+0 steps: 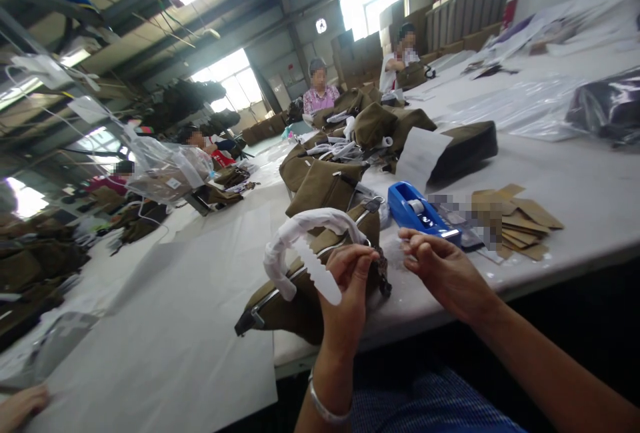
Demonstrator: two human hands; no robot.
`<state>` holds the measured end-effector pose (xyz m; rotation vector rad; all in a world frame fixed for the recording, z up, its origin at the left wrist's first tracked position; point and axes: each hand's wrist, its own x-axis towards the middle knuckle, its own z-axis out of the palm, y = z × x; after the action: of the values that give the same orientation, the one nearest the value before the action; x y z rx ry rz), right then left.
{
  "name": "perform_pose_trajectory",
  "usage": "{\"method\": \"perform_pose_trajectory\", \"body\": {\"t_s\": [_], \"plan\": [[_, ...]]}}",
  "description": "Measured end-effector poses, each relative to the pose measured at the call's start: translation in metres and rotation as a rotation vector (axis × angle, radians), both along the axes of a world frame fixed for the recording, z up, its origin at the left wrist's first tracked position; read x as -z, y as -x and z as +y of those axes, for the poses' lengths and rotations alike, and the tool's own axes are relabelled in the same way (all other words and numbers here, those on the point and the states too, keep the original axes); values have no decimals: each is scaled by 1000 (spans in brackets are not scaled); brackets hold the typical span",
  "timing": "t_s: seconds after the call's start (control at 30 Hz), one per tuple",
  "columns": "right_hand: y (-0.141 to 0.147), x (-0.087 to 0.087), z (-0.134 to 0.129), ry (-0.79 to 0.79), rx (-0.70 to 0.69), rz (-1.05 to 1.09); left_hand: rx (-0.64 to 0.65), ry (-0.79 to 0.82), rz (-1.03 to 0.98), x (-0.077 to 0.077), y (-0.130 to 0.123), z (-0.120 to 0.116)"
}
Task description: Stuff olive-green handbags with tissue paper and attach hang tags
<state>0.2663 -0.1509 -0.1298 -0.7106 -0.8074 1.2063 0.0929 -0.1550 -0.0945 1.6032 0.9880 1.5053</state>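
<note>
An olive bag (300,299) with a silver zipper lies at the table's front edge, its handle (320,219) wrapped in white material. My left hand (350,279), a bracelet on its wrist, is closed in a pinch over the bag's right part, beside the handle's end. A white strip with a wavy edge (320,274) sticks out at this hand's left side. What its fingertips pinch is too small to name. My right hand (445,269) is to the right, thumb and fingers pressed together near the blue tape dispenser (420,211); anything between them cannot be made out.
Several olive bags (325,186) are piled behind the bag. Brown cardboard pieces (525,219) lie right of the dispenser. A large white sheet (185,319) covers the left table. Another person's hand (23,409) shows at the lower left. People sit farther back.
</note>
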Motion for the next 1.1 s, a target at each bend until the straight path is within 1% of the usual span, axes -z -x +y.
{"method": "perform_pose_trajectory", "body": {"t_s": [0.17, 0.33, 0.43, 0.53, 0.63, 0.73, 0.83, 0.97, 1.03, 1.1], "plan": [[5, 2, 3, 61, -97, 64, 30, -34, 107, 4, 2, 1], [9, 3, 4, 72, -91, 58, 37, -28, 156, 4, 0, -2], [10, 2, 3, 73, -105, 40, 39, 63, 124, 1, -2, -3], [11, 6, 2, 89, -110, 26, 4, 150, 72, 0, -4, -3], [13, 12, 3, 92, -77, -25, -10, 119, 110, 0, -3, -3], [15, 15, 4, 63, -34, -74, -14, 69, 147, 2, 0, -2], [17, 14, 5, 55, -31, -26, -14, 33, 156, 4, 1, -1], [19, 9, 4, 116, -72, 38, -4, 26, 171, 4, 1, -1], [19, 8, 2, 128, -71, 17, -9, 42, 174, 4, 0, -2], [19, 8, 0, 115, -37, -42, -19, 76, 165, 4, 0, -2]]}}
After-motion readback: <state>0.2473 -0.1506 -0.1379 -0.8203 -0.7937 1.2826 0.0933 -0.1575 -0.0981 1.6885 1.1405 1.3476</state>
